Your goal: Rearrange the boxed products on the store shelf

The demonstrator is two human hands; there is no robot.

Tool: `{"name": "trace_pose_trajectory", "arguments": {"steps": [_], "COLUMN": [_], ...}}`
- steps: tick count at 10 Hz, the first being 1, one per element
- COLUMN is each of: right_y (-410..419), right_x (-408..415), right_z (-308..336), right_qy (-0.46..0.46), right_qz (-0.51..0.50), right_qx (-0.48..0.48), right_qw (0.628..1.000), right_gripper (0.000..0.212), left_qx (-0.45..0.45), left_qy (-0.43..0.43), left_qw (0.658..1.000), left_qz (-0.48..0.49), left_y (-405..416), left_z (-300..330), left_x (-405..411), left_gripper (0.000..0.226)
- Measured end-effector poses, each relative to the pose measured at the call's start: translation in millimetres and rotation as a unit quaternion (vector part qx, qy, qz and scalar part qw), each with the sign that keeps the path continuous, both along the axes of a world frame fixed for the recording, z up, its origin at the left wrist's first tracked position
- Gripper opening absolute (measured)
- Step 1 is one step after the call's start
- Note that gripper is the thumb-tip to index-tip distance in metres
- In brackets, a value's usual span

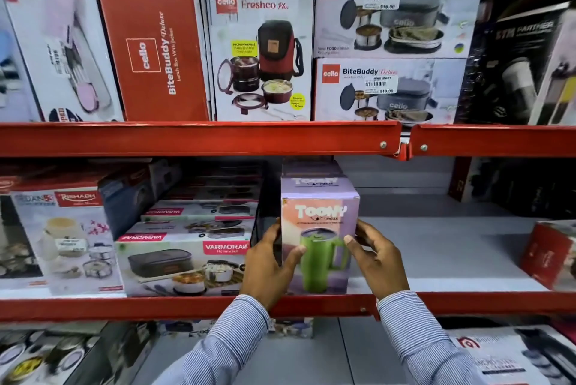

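A lilac Toony tumbler box with a green mug pictured on it stands upright at the front of the middle shelf. My left hand grips its left side and my right hand grips its right side, thumbs on the front face. A second Toony box stands directly behind it, mostly hidden. Stacked Varmora lunch-box cartons sit just left of the held box.
Bare grey shelf surface stretches right of the box to a red carton at the far right. The upper shelf holds Cello BiteBuddy boxes and a Freshco Plus box. A Rishabh carton stands far left.
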State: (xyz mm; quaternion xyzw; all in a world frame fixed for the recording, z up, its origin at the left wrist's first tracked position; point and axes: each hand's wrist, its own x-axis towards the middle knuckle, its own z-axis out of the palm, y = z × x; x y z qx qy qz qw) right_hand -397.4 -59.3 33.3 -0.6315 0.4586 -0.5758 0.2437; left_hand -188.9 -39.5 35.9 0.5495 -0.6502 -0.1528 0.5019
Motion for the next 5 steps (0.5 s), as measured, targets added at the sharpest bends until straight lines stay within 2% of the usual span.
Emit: {"name": "trace_pose_trajectory", "arguments": {"steps": [4,5], "right_y": [-2.7,2.2], "right_x": [-1.3,2.5], "right_z": [2.2,4.7], "right_qy": [0.03,0.013], "right_qz": [-0.017,-0.026], "right_qx": [0.012,0.006], "right_qw": [0.999,1.0], "right_gripper": [0.037,0.038], "left_qx": [0.015,0.006], "left_qy": [-0.04,-0.04], "left_qw": [0.999,0.999], "left_qz": [-0.008,0.0], "left_y": [-4.8,-0.3], "left_z": [3.1,6.6], "left_x": [1.9,-0.2], "left_gripper": [0.048,0.049]}}
